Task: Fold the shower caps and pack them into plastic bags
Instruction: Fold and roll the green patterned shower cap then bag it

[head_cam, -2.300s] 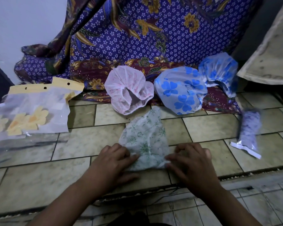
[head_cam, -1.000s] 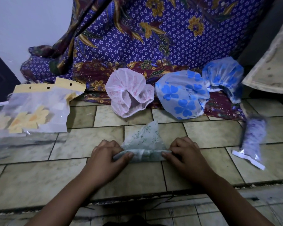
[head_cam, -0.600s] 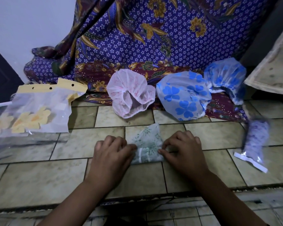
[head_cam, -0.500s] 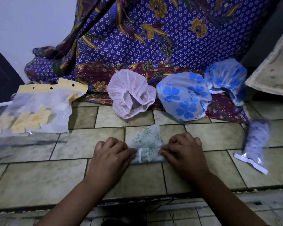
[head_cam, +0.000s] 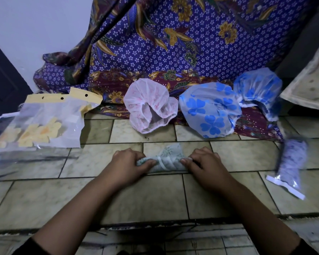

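We pinch thin green-print plastic shower cap, rolled, both ends: left hand, right hand. Soft, slippery, springy; grip ends firmly.

We see rolled cap: pale, green leaf sprigs, white band across. Pink cap: translucent white, pink-red veining. Near blue cap and far blue cap: pale blue, bright blue flowers. We note batik cloth: purple, tiny white stars, gold and maroon flowers. Bag stack: clear, yellow headers, yellow blossoms. Packed bag: clear, lilac print inside, white strip. Floor tiles: mottled beige-green, dark grout.
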